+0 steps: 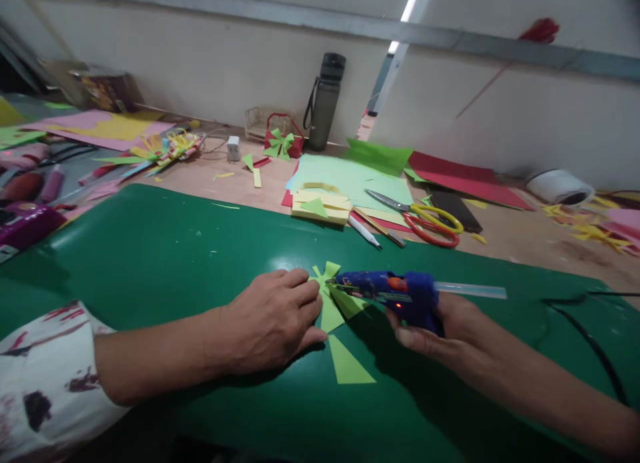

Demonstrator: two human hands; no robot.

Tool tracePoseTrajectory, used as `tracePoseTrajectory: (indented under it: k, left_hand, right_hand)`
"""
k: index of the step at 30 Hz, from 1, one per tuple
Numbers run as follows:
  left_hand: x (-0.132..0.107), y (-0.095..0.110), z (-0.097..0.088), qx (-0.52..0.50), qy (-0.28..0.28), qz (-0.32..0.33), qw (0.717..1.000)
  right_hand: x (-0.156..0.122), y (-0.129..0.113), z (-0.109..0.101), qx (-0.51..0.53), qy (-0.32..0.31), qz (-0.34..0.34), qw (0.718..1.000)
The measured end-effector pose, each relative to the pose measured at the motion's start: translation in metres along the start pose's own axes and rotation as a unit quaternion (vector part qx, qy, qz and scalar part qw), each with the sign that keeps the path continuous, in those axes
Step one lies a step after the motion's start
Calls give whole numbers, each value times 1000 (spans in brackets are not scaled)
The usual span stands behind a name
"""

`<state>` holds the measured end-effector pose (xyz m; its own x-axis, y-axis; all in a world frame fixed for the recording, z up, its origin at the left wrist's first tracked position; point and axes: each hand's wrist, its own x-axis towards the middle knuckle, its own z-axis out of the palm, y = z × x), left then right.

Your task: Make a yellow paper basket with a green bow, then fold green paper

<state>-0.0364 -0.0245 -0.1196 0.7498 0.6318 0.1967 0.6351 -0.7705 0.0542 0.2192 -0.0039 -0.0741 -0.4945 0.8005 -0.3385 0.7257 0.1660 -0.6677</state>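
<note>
My right hand (425,336) grips a blue glue gun (400,291) with a small red light lit and a clear glue stick out of its back. The gun's nozzle points left and meets the centre of a light green paper bow (331,315). Curled fingers of my left hand (277,316) hold the bow's left side down on the green mat (225,409) and hide part of it. Just below the bow lies a loose green paper piece (350,363), close to my left thumb.
Behind the mat are scissors (433,223), a white marker (365,233), a pale yellow paper box (320,207) and sheets of coloured paper (350,176). A grey bottle (326,106) stands by the wall, near a small red basket (297,145) with a green bow. A black cord (590,339) crosses the right side.
</note>
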Motion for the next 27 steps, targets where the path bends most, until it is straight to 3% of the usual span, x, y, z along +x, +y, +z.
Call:
tracePoseTrajectory:
  k: [8, 21, 27]
  left_hand:
    - [0, 0, -1, -5, -3, -1, 1000]
    - [-1, 0, 1, -5, 1, -4, 1000]
    - [-2, 0, 0, -3, 12, 4, 1000]
  right_hand:
    - [6, 3, -3, 18, 18, 17, 1000]
    - [1, -5, -2, 16, -26, 4, 1000]
    - [0, -6, -1, 13, -17, -3, 1000]
